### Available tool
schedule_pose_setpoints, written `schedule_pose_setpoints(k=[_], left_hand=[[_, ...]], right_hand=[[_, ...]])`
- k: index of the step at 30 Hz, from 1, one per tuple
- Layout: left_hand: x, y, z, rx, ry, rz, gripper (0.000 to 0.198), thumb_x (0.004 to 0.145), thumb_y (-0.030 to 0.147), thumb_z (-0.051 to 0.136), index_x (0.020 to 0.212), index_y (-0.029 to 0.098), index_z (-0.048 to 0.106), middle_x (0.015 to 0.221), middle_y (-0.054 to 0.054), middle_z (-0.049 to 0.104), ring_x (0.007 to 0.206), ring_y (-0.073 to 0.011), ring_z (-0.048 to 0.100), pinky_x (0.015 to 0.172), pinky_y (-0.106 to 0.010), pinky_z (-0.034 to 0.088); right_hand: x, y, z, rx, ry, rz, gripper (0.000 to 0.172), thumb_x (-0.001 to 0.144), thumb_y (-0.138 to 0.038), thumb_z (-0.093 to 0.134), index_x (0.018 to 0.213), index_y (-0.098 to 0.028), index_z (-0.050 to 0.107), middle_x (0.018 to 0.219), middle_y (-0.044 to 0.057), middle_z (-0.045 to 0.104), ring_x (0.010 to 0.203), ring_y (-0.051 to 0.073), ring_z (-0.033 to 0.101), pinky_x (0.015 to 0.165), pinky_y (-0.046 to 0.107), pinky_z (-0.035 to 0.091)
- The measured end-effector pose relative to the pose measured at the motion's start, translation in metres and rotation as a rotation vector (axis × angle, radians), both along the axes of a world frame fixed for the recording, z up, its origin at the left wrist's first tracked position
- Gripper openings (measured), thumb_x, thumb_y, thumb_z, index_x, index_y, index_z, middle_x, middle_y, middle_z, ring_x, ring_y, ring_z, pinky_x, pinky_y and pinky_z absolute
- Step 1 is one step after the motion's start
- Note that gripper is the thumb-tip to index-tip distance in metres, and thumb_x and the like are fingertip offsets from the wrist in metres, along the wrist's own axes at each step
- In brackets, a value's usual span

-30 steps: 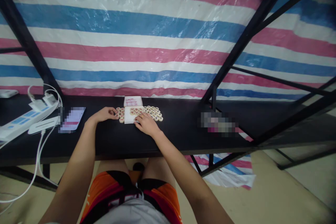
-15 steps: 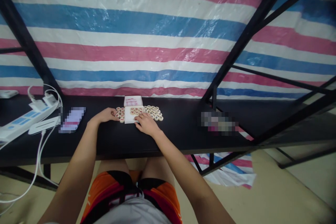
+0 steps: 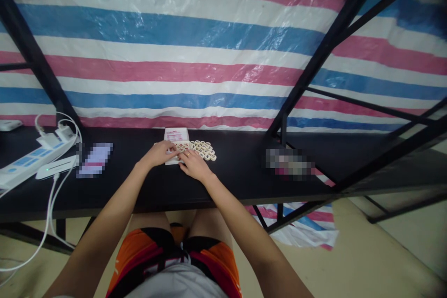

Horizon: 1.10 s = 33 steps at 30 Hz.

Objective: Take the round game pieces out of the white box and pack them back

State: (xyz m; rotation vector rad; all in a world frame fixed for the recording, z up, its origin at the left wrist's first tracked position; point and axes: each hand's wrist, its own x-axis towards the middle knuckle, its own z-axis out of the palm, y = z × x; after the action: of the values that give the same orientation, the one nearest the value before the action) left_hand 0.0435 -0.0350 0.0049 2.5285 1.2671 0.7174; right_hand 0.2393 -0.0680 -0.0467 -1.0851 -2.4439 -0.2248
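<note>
A shallow white box (image 3: 171, 162) holding round xiangqi pieces with red characters sits on the black table. My left hand (image 3: 160, 153) reaches over the box's left part, fingers bent and closed at the pieces; its fingertips partly hide what they grip. On the box's right side, my right hand (image 3: 194, 165) grips the edge, thumb at the near side and fingers over the top. More xiangqi pieces (image 3: 206, 150) with dark characters lie in rows just right of the box. My left hand covers most of the area left of the box.
Behind the box lies a white lid (image 3: 176, 134) with red print. To the left are a blurred phone (image 3: 96, 160), a white device (image 3: 57, 167) and a power strip (image 3: 31, 160) with cables. A blurred item (image 3: 289, 163) lies right. Black frame bars (image 3: 314, 65) and striped sheeting stand behind.
My left hand has moved right, from the pieces left of the box to over the box. My right hand stays at the box's right side.
</note>
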Motion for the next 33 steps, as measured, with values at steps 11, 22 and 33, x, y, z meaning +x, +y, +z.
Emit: schedule_pose_setpoints(k=[11, 22, 33], left_hand=[[0.007, 0.007, -0.020, -0.051, 0.144, -0.129, 0.029, 0.079, 0.039, 0.052, 0.082, 0.022, 0.074, 0.086, -0.006, 0.071, 0.084, -0.0240, 0.060, 0.085, -0.033, 0.037], [0.008, 0.011, -0.032, -0.217, -0.095, -0.086, 0.029, 0.076, 0.043, 0.056, 0.085, 0.018, 0.068, 0.083, -0.005, 0.070, 0.079, -0.0206, 0.062, 0.077, -0.031, 0.044], [-0.015, 0.017, -0.015, -0.340, -0.370, 0.063, 0.039, 0.064, 0.050, 0.069, 0.080, 0.015, 0.063, 0.075, -0.004, 0.065, 0.072, -0.0173, 0.058, 0.067, -0.029, 0.045]], right_hand=[[0.000, 0.002, -0.003, -0.037, 0.064, -0.022, 0.014, 0.087, -0.024, 0.055, 0.099, -0.017, 0.055, 0.097, 0.009, 0.060, 0.098, 0.023, 0.053, 0.087, 0.038, 0.042], [0.000, 0.001, -0.001, -0.055, 0.085, -0.005, 0.009, 0.088, -0.022, 0.052, 0.095, -0.018, 0.054, 0.096, 0.009, 0.060, 0.098, 0.023, 0.053, 0.085, 0.038, 0.043], [0.002, 0.000, -0.002, -0.031, 0.106, -0.028, 0.019, 0.089, -0.032, 0.053, 0.100, -0.017, 0.057, 0.097, 0.009, 0.061, 0.098, 0.023, 0.052, 0.088, 0.036, 0.042]])
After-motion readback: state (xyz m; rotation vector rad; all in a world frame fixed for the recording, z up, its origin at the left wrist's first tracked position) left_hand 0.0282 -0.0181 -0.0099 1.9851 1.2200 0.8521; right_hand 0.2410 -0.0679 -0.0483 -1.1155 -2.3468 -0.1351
